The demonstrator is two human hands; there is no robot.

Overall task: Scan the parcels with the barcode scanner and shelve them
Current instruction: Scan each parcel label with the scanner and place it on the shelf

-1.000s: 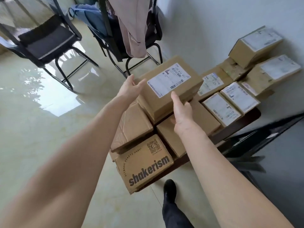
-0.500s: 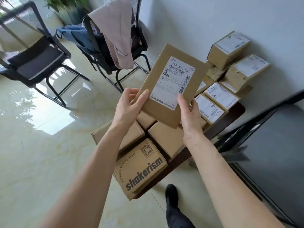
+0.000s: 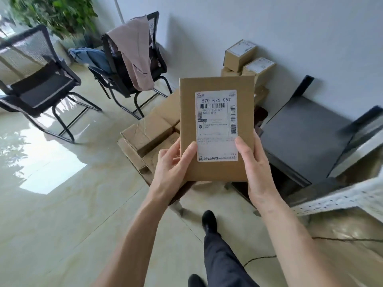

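A flat cardboard parcel [image 3: 216, 83] is held upright in front of me, its white shipping label with barcodes facing the camera. My left hand [image 3: 172, 168] grips its lower left edge, thumb on the front. My right hand [image 3: 253, 168] grips the lower right edge, thumb on the label's corner. Behind it, several more cardboard parcels [image 3: 147, 133] lie on a low dark table, and others [image 3: 240, 50] are stacked against the wall. No barcode scanner is in sight.
Two black chairs [image 3: 39, 85] stand at the left, one draped with clothing [image 3: 134, 56]. A dark grey shelf unit [image 3: 304, 137] and a perforated white metal rack [image 3: 342, 199] are at the right. My leg and shoes [image 3: 209, 222] are below on the glossy floor.
The parcel came up off the stack and turned upright toward me. My view swung right and back, bringing the shelf unit and rack into sight.
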